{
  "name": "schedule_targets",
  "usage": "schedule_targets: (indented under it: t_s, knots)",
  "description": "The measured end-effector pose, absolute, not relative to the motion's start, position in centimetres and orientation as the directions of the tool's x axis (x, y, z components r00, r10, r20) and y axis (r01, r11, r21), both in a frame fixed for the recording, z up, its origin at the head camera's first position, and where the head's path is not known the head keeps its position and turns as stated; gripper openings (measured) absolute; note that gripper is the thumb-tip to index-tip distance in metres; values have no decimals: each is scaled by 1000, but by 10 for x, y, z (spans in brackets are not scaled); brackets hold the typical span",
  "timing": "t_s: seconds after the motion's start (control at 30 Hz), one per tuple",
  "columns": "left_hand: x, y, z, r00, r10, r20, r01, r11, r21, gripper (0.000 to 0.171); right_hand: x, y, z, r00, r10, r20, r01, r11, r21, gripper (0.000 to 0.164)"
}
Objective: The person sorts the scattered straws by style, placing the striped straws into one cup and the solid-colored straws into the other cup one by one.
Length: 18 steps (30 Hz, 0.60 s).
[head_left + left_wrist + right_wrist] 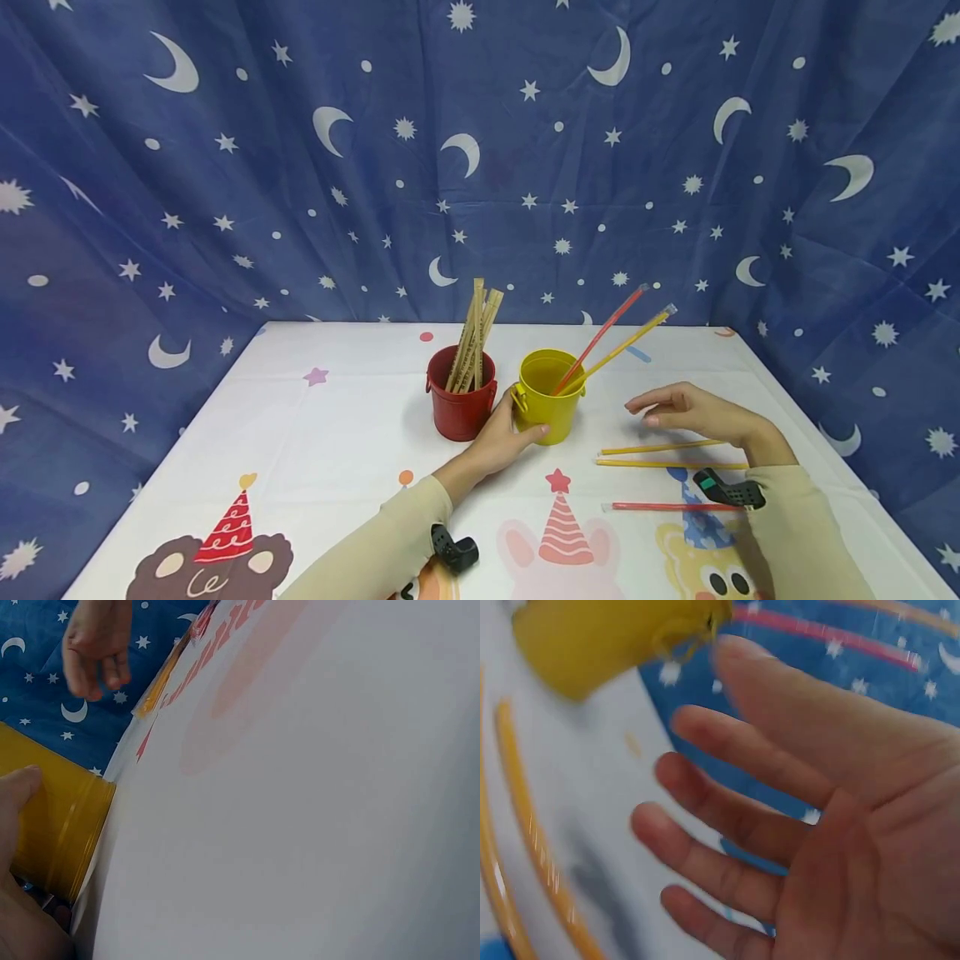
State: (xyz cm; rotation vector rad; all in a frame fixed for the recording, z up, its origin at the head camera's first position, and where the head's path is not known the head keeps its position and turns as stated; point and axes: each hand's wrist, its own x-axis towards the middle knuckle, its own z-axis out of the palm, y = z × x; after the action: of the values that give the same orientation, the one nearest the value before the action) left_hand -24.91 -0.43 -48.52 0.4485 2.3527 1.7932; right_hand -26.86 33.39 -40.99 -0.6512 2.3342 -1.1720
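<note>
My left hand (498,436) holds a small yellow bucket (546,414) by its side, the thumb across its front and the other fingers on the left, partly hidden. A red straw (603,335) and a yellow straw (626,345) in clear wrappers lean out of the bucket to the right. Above the table, right of the bucket, hovers my right hand (701,412); in the right wrist view its loosely bent fingers (727,817) are spread apart and hold nothing. Below it lie two yellow straws (667,464) and a red straw (660,507), their right ends partly covered by the arm.
Left of the yellow bucket, close to my left fingers, stands a red bucket (459,415) with several tan printed sticks (474,337) upright in it. A white cloth with party animals covers the table (360,417). Behind its far edge hangs a blue star-and-moon curtain (480,225).
</note>
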Motion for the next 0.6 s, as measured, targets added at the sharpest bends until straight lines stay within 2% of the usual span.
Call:
schedule_targets:
  t_s: [0.1,0.3,0.6]
  knots:
    - [-249,-4,-485,-945,322,58,141,242,960,83,-271,343,-419,-756,-609,-241,-191,557,-809,36]
    - [-248,-5,-484,-946,319,53,136,243,961,83,-274,350,-432,-752,-605,-262,-184,574,-798,27]
    - [-248,-4,-483,-944,325,49,134,245,960,83,-274,352,-441,-759,-587,-281,-169,594,-786,22]
